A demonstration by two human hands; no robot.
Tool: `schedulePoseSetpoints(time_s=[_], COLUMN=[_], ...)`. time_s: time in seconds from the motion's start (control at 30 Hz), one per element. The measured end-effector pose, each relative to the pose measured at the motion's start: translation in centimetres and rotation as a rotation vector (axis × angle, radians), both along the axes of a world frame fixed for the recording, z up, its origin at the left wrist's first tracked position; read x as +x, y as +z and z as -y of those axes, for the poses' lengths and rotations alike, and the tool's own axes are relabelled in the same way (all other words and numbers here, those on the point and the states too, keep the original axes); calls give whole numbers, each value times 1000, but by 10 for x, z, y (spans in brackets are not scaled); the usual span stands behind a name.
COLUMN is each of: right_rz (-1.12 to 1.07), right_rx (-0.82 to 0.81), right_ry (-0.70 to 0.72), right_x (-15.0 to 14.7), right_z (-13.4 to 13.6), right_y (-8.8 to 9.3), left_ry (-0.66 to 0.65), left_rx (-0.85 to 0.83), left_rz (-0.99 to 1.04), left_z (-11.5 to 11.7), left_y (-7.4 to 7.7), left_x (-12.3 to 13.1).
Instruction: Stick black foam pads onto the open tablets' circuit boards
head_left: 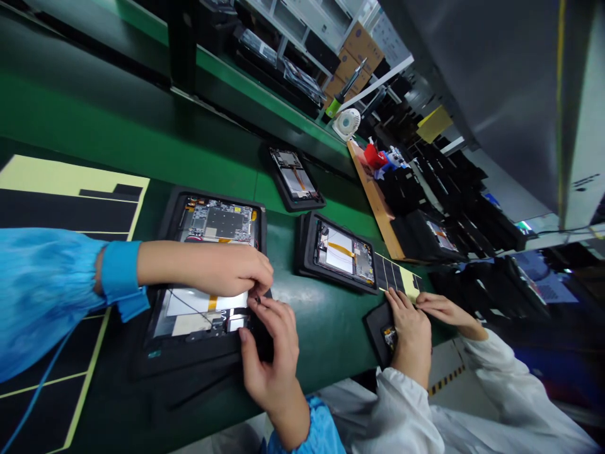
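An opened tablet point(222, 222) lies in a black foam tray point(165, 221), its circuit board, pale battery and orange ribbon cable exposed. My left hand point(236, 270) reaches across it from the left, palm down. Its fingertips are pinched together at the tablet's right edge, over a small dark bit too hidden to name. My right hand point(276, 347) comes from below with curled fingers meeting the left fingertips at that spot. The right thumb touches the tablet's lower right corner. A blue wrist strap point(120, 271) circles my left wrist, and its cord point(45, 378) trails down the left side.
Further along the green bench point(293, 252) lie another opened tablet point(341, 249) and a third point(295, 176), both in black foam. At right, a co-worker's hands point(411, 328) work at a dark tray point(375, 328). A small white fan point(347, 123) and a wooden board point(378, 208) stand beyond.
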State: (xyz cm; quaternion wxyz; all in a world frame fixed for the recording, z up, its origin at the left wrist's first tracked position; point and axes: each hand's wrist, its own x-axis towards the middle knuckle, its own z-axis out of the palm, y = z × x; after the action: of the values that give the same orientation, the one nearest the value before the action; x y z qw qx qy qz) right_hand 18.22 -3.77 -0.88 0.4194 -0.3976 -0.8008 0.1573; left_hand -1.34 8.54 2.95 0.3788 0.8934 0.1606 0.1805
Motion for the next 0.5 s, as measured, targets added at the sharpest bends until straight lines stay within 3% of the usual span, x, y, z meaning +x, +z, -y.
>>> schedulePoseSetpoints(time_s=[0.13,0.33,0.5], right_rz=[32,34,-44], right_rx=[12,-17,-250], right_ry=[-41,-30,11], right_x=[0,0,8], right_z=[1,1,-25], right_y=[1,5,29], left_ry=[-20,97,114], left_rx=[113,290,298], left_rz=[-67,-108,-103], left_z=[-13,-34,-35], left_y=[2,5,5], left_x=[-1,-13,-15])
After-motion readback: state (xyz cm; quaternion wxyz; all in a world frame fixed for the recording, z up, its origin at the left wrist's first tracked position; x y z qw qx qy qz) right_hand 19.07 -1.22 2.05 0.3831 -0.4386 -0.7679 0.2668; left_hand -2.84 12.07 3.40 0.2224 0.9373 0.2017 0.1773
